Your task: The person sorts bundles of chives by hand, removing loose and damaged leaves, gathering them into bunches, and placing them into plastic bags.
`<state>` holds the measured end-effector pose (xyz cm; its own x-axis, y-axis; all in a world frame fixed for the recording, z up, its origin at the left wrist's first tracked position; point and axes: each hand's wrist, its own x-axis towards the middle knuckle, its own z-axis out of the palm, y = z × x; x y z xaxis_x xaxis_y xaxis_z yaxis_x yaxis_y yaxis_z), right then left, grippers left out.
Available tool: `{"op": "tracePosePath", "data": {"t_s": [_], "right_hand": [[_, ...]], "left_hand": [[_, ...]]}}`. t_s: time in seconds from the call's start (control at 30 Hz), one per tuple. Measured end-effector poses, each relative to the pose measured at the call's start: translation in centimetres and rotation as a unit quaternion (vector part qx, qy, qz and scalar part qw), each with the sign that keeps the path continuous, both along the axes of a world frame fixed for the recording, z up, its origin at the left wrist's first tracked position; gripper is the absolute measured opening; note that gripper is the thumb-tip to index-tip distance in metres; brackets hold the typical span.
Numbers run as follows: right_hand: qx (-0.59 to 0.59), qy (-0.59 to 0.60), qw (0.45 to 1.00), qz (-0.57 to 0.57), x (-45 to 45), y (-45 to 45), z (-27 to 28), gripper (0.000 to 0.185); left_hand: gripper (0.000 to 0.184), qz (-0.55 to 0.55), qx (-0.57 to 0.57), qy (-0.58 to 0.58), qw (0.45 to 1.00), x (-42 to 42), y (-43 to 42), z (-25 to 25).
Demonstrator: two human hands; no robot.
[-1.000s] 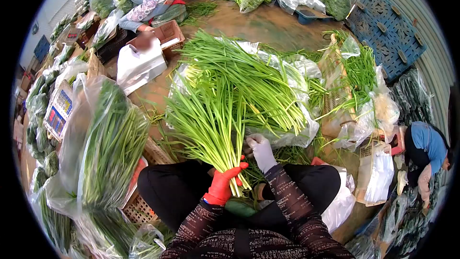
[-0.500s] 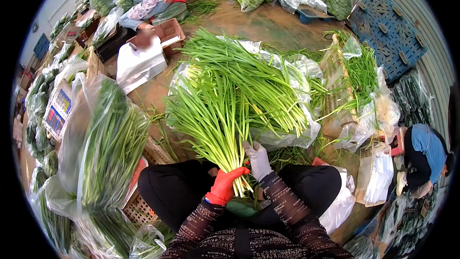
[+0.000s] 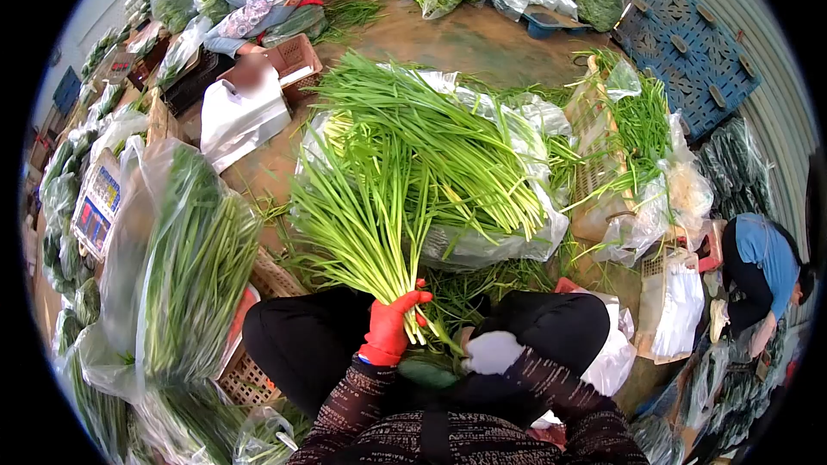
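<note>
Nearest, the right hand (image 3: 493, 352) has fingers whose state I cannot tell, while the left hand (image 3: 392, 325) wraps its fingers round the green bunch (image 3: 369, 228) near its stem ends, long axis slanting away leftward, tips pointing past the leafy heap (image 3: 469, 151).

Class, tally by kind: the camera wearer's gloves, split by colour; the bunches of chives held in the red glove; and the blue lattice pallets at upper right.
Red glove: 1
White glove: 1
Held bunch of chives: 1
Blue lattice pallet: 1
Total: 4
</note>
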<state>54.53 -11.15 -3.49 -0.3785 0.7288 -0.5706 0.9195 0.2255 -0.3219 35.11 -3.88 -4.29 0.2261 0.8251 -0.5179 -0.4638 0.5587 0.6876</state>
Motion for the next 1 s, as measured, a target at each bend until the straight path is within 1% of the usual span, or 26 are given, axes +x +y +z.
{"op": "tracePosePath", "data": {"t_s": [0.03,0.07,0.1,0.13,0.17,0.23,0.27,0.33,0.37,0.4,0.43,0.47,0.5,0.53,0.57,0.63,0.67,0.7,0.77,0.8,0.83,0.87,0.9,0.93,0.97,1.0], "right_hand": [[0.017,-0.028,0.999,-0.027,0.4,1.0,0.6,0.024],[0.13,-0.029,0.989,-0.067,0.6,2.6,0.7,0.026],[0.241,-0.029,0.964,-0.106,0.8,4.8,0.6,0.029],[0.296,-0.001,0.939,-0.176,0.8,7.2,0.3,0.028],[0.349,0.029,0.904,-0.243,0.9,9.8,-0.2,0.028],[0.431,0.069,0.858,-0.271,1.3,14.4,-2.3,0.026],[0.434,0.072,0.856,-0.271,1.0,15.9,-2.0,0.026],[0.35,-0.049,0.889,-0.291,0.2,17.9,-1.6,0.02],[0.351,-0.046,0.889,-0.291,0.3,18.0,-1.9,0.02],[0.319,-0.013,0.893,-0.317,0.7,18.0,-2.5,0.018],[0.288,0.017,0.895,-0.341,0.7,18.0,-1.9,0.017],[0.178,0.072,0.901,-0.39,0.9,17.8,-1.3,0.017],[0.201,0.122,0.894,-0.382,1.0,16.8,-1.8,0.016],[0.19,0.214,0.873,-0.396,1.1,15.8,-2.8,0.016],[0.176,0.302,0.843,-0.41,1.1,14.4,-3.7,0.016],[0.159,0.43,0.759,-0.463,0.4,11.8,-4.5,0.014],[0.117,0.433,0.755,-0.479,-0.3,10.6,-2.0,0.012],[0.07,0.505,0.688,-0.517,-1.2,9.5,-0.4,0.014],[0.058,0.49,0.677,-0.546,-2.3,8.1,1.9,0.013],[0.057,0.491,0.678,-0.545,-2.6,7.4,2.2,0.013],[0.068,0.517,0.672,-0.526,-2.8,6.8,2.3,0.012],[0.079,0.542,0.665,-0.507,-3.1,6.2,2.7,0.011],[0.027,0.58,0.62,-0.528,-4.1,5.4,4.4,0.01],[0.028,0.569,0.652,-0.5,-4.3,4.8,4.2,0.01],[0.028,0.556,0.684,-0.471,-4.6,4.1,4.0,0.011],[-0.003,0.56,0.693,-0.454,-4.8,3.4,3.9,0.011]], "left_hand": [[0.03,0.004,-0.003,-0.022,1.0,-0.1,0.1,0.0],[0.031,-0.002,-0.008,-0.038,0.999,-0.3,0.1,0.0],[0.031,-0.001,-0.006,-0.038,0.999,-0.3,0.0,0.0],[0.031,0.002,-0.011,-0.041,0.999,-0.2,0.0,0.0],[0.031,0.006,-0.015,-0.044,0.999,-0.2,0.0,0.0],[0.031,0.001,-0.017,-0.048,0.999,-0.2,-0.1,0.0],[0.031,-0.007,-0.022,-0.052,0.998,-0.3,-0.1,0.1],[0.031,-0.005,-0.007,-0.042,0.999,-0.5,-0.1,0.6],[0.031,-0.003,0.004,-0.035,0.999,-0.7,-0.2,0.9],[0.032,-0.014,0.02,-0.05,0.998,-1.2,-0.5,2.0],[0.03,-0.02,0.002,-0.084,0.996,-1.7,-0.6,2.5],[0.027,0.019,0.055,-0.146,0.988,-2.3,-1.3,3.4],[0.025,0.055,0.105,-0.209,0.971,-2.7,-1.8,4.8],[0.02,0.0,0.236,-0.414,0.879,-3.4,-1.2,4.0],[0.018,-0.053,0.335,-0.465,0.818,-4.0,-0.3,4.7],[0.023,0.018,0.343,-0.458,0.82,-4.4,-0.1,5.3],[0.031,0.053,0.315,-0.395,0.861,-4.6,0.0,5.1],[0.036,0.09,0.212,-0.302,0.925,-4.6,-0.4,5.1],[0.036,0.062,0.075,-0.13,0.987,-3.8,0.4,5.1],[0.038,0.016,0.054,-0.036,0.998,-3.4,0.7,3.9],[0.036,0.023,0.047,0.01,0.999,-2.3,0.4,3.6],[0.035,-0.004,0.046,-0.025,0.999,-1.9,0.2,2.8],[0.034,-0.03,0.044,-0.062,0.997,-1.5,-0.2,2.1],[0.034,-0.032,0.026,-0.063,0.997,-1.0,-0.5,2.5],[0.037,-0.061,0.03,-0.07,0.995,-0.9,-0.5,1.8],[0.039,-0.085,0.025,-0.119,0.989,-0.9,-0.3,1.5]]}}
